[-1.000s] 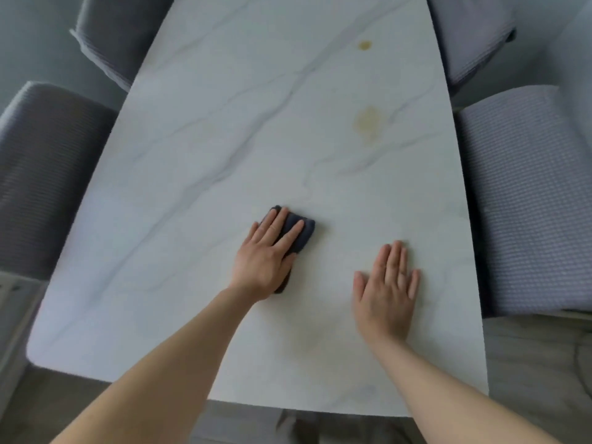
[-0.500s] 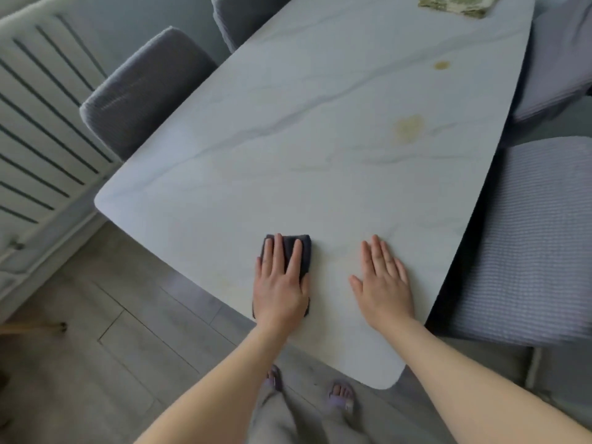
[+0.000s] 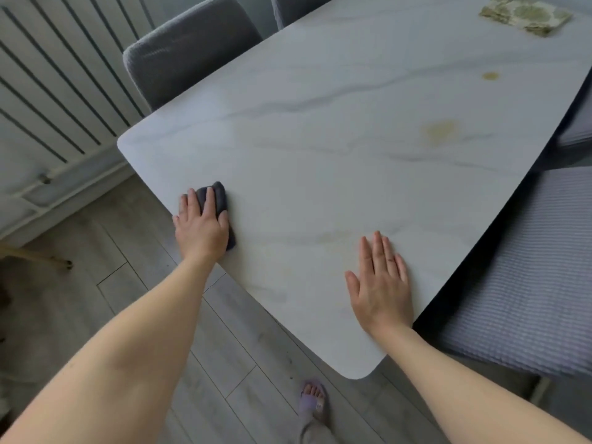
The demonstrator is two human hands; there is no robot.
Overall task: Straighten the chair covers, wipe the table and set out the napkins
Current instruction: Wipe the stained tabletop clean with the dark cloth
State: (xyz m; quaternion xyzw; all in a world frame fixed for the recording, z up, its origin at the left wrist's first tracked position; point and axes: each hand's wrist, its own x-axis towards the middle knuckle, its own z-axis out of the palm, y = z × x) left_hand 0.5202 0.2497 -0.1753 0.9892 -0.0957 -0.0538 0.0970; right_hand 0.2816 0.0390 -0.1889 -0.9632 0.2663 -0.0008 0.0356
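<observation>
Head camera (single view), steep downward look, close over table (image 3: pixel 320 139) corner

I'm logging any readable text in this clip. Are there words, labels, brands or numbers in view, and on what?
None can be read.
Sandal: a small pale tag on the strap, too small and blurred to tell if it bears text.
Napkin: a green leaf pattern only, no writing.
Table, cloth under the left hand, right hand, chairs and radiator: no text visible.
</observation>
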